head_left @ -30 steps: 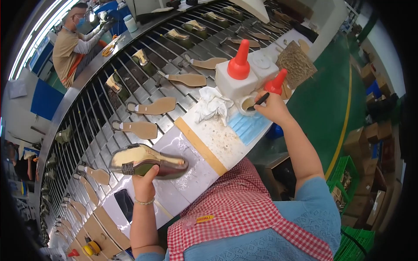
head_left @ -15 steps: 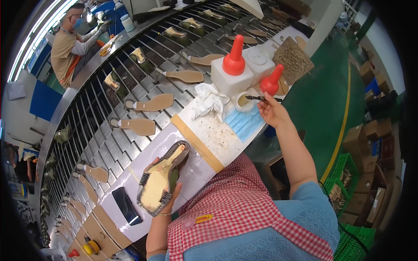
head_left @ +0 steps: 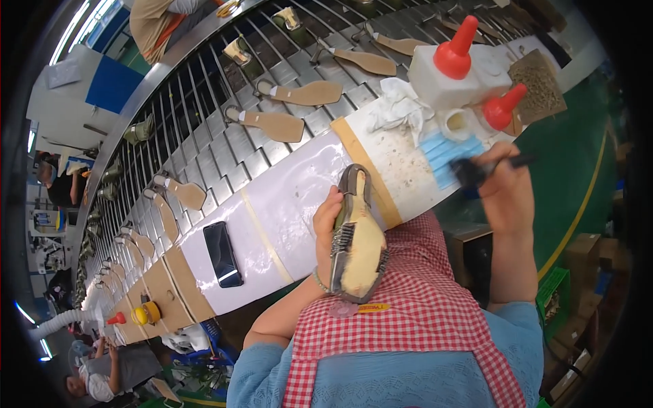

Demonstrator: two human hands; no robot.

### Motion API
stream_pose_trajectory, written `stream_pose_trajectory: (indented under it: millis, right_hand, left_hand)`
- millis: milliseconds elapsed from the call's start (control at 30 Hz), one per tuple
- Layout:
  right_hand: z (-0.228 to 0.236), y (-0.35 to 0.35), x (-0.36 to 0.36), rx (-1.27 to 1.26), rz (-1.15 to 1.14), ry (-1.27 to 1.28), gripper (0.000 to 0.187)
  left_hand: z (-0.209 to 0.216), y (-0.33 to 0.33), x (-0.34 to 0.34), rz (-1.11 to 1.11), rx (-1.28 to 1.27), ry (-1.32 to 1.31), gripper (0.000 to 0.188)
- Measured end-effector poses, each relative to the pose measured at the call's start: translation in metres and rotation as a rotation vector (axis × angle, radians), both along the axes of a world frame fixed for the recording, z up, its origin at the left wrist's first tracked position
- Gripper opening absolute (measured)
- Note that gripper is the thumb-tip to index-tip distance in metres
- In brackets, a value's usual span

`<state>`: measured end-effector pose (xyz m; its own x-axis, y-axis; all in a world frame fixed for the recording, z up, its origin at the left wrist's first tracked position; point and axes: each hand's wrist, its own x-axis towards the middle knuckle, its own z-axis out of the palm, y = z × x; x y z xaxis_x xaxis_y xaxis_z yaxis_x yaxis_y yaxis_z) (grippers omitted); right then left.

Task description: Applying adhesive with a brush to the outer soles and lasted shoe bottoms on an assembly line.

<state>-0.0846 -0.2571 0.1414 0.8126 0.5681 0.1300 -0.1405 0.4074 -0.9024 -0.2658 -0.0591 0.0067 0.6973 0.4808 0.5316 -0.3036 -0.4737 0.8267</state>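
My left hand (head_left: 326, 219) is closed around the side of a shoe upper on a last (head_left: 362, 262), its sole side turned up and showing a cream insole with pleated dark edges. It is held in front of my apron, heel end pointing away. In my right hand (head_left: 505, 180) is a dark brush (head_left: 468, 173), smeared by motion, above the board's right edge. Close by it lie a blue face mask (head_left: 435, 148) and an open white pot (head_left: 454, 124) with yellowish stuff inside.
Two red cone caps (head_left: 454, 51) top white containers beside a crumpled white cloth (head_left: 400, 112). A phone (head_left: 222, 253) lies on the white board (head_left: 272, 197). Several tan soles (head_left: 309, 93) rest on the metal conveyor (head_left: 204, 180). A person (head_left: 112, 372) stands at lower left.
The brush has left the pot's mouth and come back toward me in my right hand. My left hand has brought the shoe closer to my apron and turned it more upright. The view has shifted.
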Motion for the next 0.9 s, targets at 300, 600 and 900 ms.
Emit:
stream_pose_trajectory:
  millis: [300, 600, 900]
  right_hand:
    - [-0.007, 0.047, -0.074, -0.207, 0.332, -0.013, 0.018]
    - [0.0, 0.052, -0.08, -0.355, 0.176, -0.613, 0.02]
    - [0.004, 0.055, -0.082, -0.329, 0.215, -0.503, 0.017]
  left_hand:
    - [0.008, -0.005, -0.004, -0.023, -0.027, -0.03, 0.088]
    - [0.01, -0.008, -0.009, -0.021, -0.094, -0.033, 0.079]
    - [0.009, -0.006, -0.011, -0.027, -0.078, -0.041, 0.075]
